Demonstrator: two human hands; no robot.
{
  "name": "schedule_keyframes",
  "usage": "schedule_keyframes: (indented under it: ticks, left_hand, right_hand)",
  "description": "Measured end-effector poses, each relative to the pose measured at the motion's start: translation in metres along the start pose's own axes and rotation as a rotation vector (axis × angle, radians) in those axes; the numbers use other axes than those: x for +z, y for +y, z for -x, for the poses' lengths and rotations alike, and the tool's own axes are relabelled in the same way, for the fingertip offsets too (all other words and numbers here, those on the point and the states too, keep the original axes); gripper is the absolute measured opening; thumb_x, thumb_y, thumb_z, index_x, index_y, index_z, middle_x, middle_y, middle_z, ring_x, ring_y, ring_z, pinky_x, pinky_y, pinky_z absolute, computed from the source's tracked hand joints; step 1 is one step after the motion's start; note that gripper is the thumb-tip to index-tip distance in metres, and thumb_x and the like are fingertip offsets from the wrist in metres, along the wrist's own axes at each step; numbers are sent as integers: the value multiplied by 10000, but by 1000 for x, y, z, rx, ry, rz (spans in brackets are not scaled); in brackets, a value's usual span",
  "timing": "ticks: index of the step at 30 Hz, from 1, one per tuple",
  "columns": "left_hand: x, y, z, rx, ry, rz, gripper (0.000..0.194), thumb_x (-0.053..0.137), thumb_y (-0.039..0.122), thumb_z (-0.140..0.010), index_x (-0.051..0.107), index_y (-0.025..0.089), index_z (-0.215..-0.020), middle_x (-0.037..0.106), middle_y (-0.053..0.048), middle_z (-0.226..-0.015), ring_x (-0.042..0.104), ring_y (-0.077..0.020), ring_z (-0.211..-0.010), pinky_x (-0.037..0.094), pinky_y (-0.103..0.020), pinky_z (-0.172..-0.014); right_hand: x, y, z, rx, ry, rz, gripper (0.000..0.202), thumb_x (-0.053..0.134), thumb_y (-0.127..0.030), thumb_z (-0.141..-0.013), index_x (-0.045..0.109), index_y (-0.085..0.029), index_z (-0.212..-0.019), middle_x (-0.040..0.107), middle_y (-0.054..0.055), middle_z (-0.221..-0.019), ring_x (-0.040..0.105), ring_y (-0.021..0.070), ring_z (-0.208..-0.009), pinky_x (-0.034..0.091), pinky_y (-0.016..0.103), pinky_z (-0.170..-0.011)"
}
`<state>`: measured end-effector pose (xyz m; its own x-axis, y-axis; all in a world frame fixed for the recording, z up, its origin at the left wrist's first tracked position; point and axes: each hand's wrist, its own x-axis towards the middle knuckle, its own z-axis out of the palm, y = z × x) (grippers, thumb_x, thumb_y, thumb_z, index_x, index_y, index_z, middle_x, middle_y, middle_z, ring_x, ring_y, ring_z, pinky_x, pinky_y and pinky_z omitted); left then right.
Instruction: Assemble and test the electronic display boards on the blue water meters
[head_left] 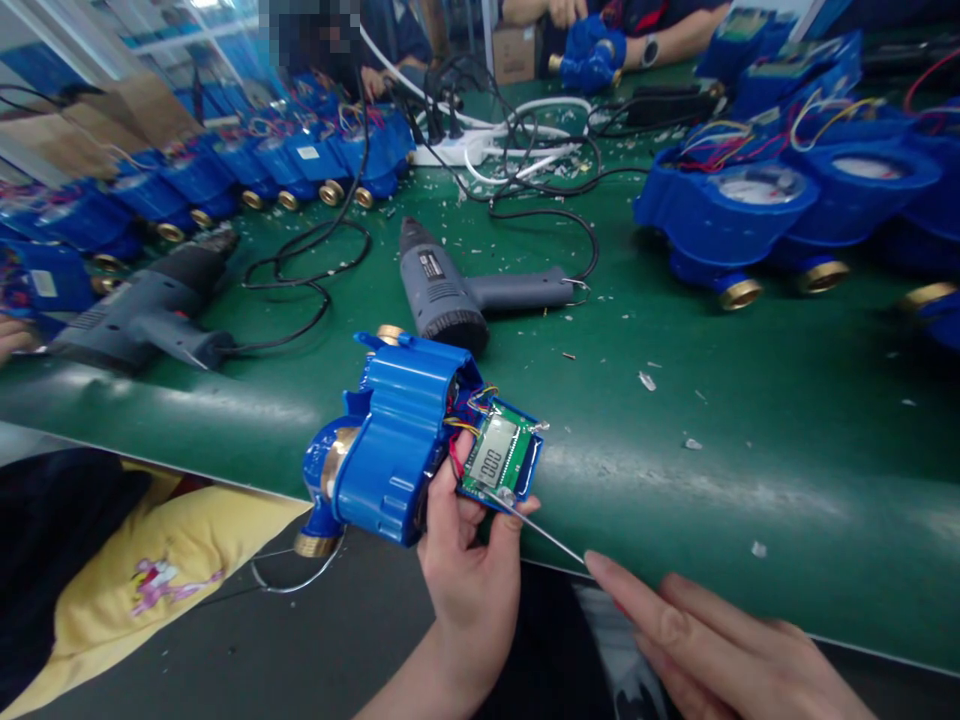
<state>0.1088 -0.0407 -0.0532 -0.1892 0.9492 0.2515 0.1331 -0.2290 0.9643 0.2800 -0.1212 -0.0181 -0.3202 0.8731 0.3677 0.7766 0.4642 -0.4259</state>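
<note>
A blue water meter (390,440) with brass fittings lies on its side at the near table edge. Wires run from its housing to a green circuit board (516,425) with a small digit display, set in a blue cover. My left hand (469,560) is closed on this board, thumb at its lower corner and fingers behind it. In my right hand (697,635) is a thin metal rod-like tool (551,538), whose handle is hidden by the fingers. The tool's far end reaches the board's lower corner, beside a clear blob; whether it touches is unclear.
A grey heat gun (442,290) lies just beyond the meter, another heat gun (142,310) at left. Blue meters line the left and right (727,210). Cables and a white power strip (457,150) lie behind. Co-workers' hands (562,12) show opposite; a yellow garment (180,590) is left.
</note>
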Motion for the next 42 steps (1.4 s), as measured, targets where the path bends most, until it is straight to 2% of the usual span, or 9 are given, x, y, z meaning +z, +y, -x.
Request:
schedule_keyframes:
  ticks: [2,8,13,16,20,25,31,39,42]
  left_hand:
    - [-1,0,-1,23,-8,-11,679,777,59,-727,543,366,-1286,739,75,-1078,710,-115,-951,525,-149,-893]
    - [-1,5,-4,-34,-7,30,677,768,42,-717,559,342,-1287,711,35,-1175,694,-150,-1005,541,-168,-869]
    - [1,7,-4,-31,8,21,686,777,43,-708,565,358,-1279,738,61,-1094,705,-134,-970,541,-155,-862]
    - [2,5,-3,-24,22,9,691,774,41,-710,565,371,-1280,715,60,-1161,694,-141,-1005,543,-177,-881]
    - [3,4,0,4,72,-27,678,788,37,-690,596,358,-1256,731,61,-1122,714,-134,-940,550,-170,-868]
    - [1,5,-1,-31,71,4,664,787,32,-688,612,363,-1237,726,63,-1132,711,-137,-951,553,-180,-875]
    - [2,6,-3,-11,75,41,645,778,14,-689,625,345,-1221,728,58,-1130,711,-132,-952,549,-172,-876]
    - [3,7,-3,-69,81,48,659,781,13,-683,624,355,-1223,718,55,-1151,704,-143,-976,552,-180,-878]
    - [3,10,-4,-53,74,65,672,771,-7,-680,622,362,-1222,716,67,-1154,706,-135,-968,553,-169,-869]
  right_hand:
    - [-2,3,-2,14,26,-31,485,269,-114,-976,417,-170,-1435,671,21,-790,635,100,-550,491,153,-444]
    - [-19,12,-8,23,-109,17,558,296,-22,-875,504,-192,-1364,614,-8,-750,578,72,-462,416,181,-369]
    - [-26,10,-14,-2,-77,-11,509,292,-40,-903,536,-168,-1331,598,-20,-724,559,44,-445,396,171,-368]
    - [-27,9,-15,3,-80,3,497,278,-56,-928,526,-172,-1343,588,-28,-704,561,43,-443,392,180,-362]
    - [-25,7,-11,11,-112,85,474,251,-111,-968,518,-207,-1347,581,-42,-693,544,40,-408,387,199,-343]
    - [-23,4,-12,-39,-65,215,474,165,-194,-1024,554,-207,-1294,615,-13,-713,571,65,-436,422,216,-357]
    - [-16,2,-16,-76,-55,315,471,166,-116,-993,562,-158,-1245,600,-7,-655,566,97,-415,430,235,-339]
    - [0,-7,-14,142,-67,-183,394,281,-92,-991,501,-134,-1315,607,11,-758,616,62,-579,512,108,-540]
    - [6,-7,-9,148,-60,-180,418,312,-67,-971,474,-133,-1350,592,14,-761,611,67,-588,514,123,-548]
